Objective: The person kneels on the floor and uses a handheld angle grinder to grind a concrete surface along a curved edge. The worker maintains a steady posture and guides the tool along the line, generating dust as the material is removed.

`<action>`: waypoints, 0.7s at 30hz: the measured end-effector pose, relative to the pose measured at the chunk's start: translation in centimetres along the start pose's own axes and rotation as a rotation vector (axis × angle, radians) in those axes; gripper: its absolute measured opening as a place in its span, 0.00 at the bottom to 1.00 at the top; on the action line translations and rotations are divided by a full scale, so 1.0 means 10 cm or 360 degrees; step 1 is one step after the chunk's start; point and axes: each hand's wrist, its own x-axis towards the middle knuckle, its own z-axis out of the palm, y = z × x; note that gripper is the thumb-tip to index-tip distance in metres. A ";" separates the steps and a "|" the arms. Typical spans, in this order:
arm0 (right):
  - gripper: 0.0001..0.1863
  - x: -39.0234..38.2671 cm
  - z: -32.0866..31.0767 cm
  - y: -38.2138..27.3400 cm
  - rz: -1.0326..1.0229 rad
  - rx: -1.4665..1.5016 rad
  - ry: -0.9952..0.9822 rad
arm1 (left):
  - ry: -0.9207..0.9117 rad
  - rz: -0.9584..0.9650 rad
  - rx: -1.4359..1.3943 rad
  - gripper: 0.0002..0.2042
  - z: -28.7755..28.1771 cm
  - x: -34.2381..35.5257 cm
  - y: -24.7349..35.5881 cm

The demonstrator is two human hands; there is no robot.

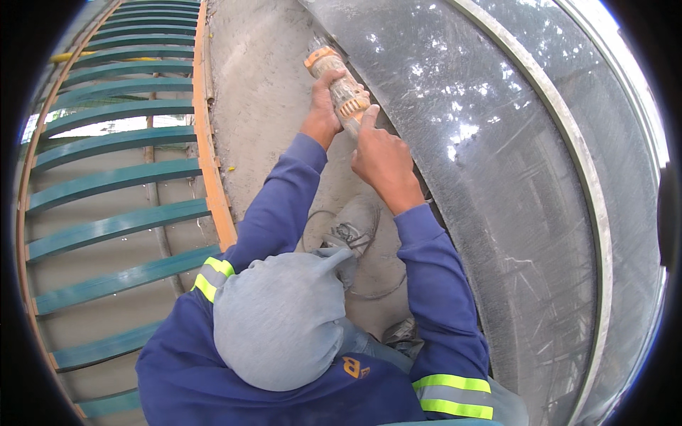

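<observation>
Grinding step in hand: orange angle grinder [339,89] at upper centre, nose at seam between dusty concrete floor [259,92] and grey panel [497,163]. Left hand [321,113] wrapped round body; right hand [380,156] pressed on rear, forefinger extended. Next move needs steady travel along seam. Power cord [312,220], grey shoe [353,227] close below; teal railing [114,170] at left.

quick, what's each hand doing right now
left hand: closed around the orange power tool.
right hand: against the tool's rear end, forefinger extended; grip cannot be told.
</observation>
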 end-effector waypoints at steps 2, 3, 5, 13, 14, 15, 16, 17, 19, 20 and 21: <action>0.43 -0.05 -0.10 -0.04 0.0009 0.0005 -0.0028 | 0.0022 0.0025 0.0003 0.27 0.04 -0.04 0.00; 0.42 -0.09 -0.14 -0.05 0.0020 0.0001 -0.0040 | 0.0031 0.0032 0.0008 0.27 0.07 -0.08 0.00; 0.42 -0.13 -0.21 -0.06 0.0036 -0.0008 -0.0061 | 0.0013 0.0018 -0.0040 0.24 0.13 -0.16 0.00; 0.41 -0.20 -0.28 -0.07 0.0051 -0.0127 -0.0104 | 0.0066 0.0018 -0.0058 0.21 0.29 -0.31 -0.01; 0.41 -0.20 -0.26 -0.07 0.0040 -0.0115 -0.0069 | 0.0079 0.0020 -0.0061 0.21 0.29 -0.31 0.00; 0.40 -0.20 -0.24 -0.06 0.0024 -0.0112 -0.0033 | 0.0076 0.0023 -0.0058 0.22 0.29 -0.30 -0.01; 0.40 -0.20 -0.22 -0.05 0.0009 -0.0111 0.0001 | 0.0075 0.0026 -0.0056 0.22 0.28 -0.29 -0.01; 0.40 -0.20 -0.21 -0.04 0.0006 -0.0107 0.0004 | 0.0075 0.0029 -0.0056 0.22 0.26 -0.28 -0.01; 0.40 -0.17 -0.20 -0.04 -0.0005 -0.0099 0.0015 | 0.0051 0.0026 -0.0035 0.25 0.22 -0.24 -0.01; 0.40 -0.16 -0.17 -0.02 -0.0005 -0.0062 0.0044 | 0.0041 0.0025 -0.0026 0.27 0.19 -0.22 -0.01; 0.39 -0.14 -0.13 0.00 -0.0005 -0.0028 0.0074 | 0.0040 0.0035 -0.0023 0.25 0.20 -0.21 -0.02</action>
